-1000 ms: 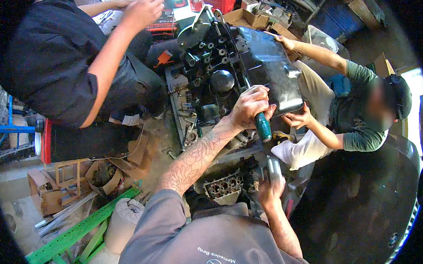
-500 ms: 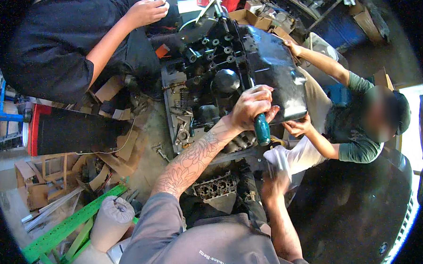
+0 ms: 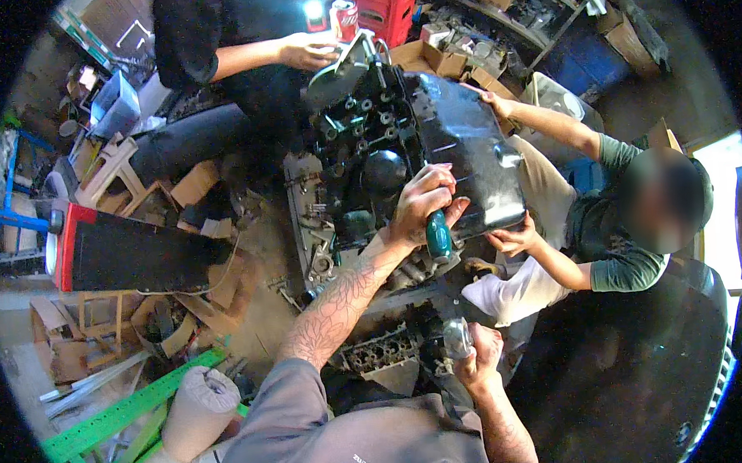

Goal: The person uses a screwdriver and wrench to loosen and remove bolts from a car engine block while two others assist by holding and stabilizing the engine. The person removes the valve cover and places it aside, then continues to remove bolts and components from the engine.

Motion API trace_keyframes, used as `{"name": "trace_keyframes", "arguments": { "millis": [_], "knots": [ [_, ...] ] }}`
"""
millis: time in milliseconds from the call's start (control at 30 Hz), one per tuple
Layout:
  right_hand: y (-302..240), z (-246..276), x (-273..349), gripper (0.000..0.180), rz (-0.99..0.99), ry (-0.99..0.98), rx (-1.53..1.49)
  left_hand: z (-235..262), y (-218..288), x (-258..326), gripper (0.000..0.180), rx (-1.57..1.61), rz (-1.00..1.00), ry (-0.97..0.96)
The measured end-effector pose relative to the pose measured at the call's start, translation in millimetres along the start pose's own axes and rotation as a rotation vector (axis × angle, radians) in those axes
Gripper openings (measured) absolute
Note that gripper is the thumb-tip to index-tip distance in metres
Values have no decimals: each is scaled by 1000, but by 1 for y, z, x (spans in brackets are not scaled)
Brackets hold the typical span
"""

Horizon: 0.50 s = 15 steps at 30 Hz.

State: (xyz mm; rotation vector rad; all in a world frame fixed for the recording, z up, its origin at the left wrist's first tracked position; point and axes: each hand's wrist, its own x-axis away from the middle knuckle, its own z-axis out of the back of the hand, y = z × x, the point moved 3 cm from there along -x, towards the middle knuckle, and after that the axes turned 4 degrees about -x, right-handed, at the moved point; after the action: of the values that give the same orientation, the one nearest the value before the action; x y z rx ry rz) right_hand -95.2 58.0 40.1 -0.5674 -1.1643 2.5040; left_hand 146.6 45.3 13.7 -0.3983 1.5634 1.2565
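Observation:
My left hand (image 3: 423,203) is wrapped around the green handle of a screwdriver (image 3: 438,238). Its shaft points away from me into the seam between the dark engine block (image 3: 358,211) and a large black oil pan (image 3: 466,144). Lower right, my right hand (image 3: 482,357) grips a shiny silver, hammer-like tool (image 3: 458,338), held apart from the screwdriver; its exact shape is hard to make out. A co-worker on the right steadies the pan with one hand (image 3: 498,106) at its far edge and the other hand (image 3: 514,237) at its near corner.
Another person's hand (image 3: 309,50) is by the block's far end, near a red can (image 3: 344,19) and a bright lamp (image 3: 314,15). Below the block lies a cylinder head (image 3: 382,351). A dark car hood (image 3: 617,370) fills the lower right; a green metal beam (image 3: 134,405) crosses lower left.
My right hand has come down and toward me with its tool, away from the screwdriver handle. The person at upper left has shifted, their hand now lower, by the block's far end.

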Motion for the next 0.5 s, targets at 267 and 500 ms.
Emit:
{"name": "trace_keyframes", "arguments": {
  "millis": [267,500],
  "knots": [
    [45,9,33,63,-404,189,-207,17,39,7,33,66,117,313],
    [38,27,32,49,-305,93,-188,57,55,-110,19,-810,511,-818]
  ]
}}
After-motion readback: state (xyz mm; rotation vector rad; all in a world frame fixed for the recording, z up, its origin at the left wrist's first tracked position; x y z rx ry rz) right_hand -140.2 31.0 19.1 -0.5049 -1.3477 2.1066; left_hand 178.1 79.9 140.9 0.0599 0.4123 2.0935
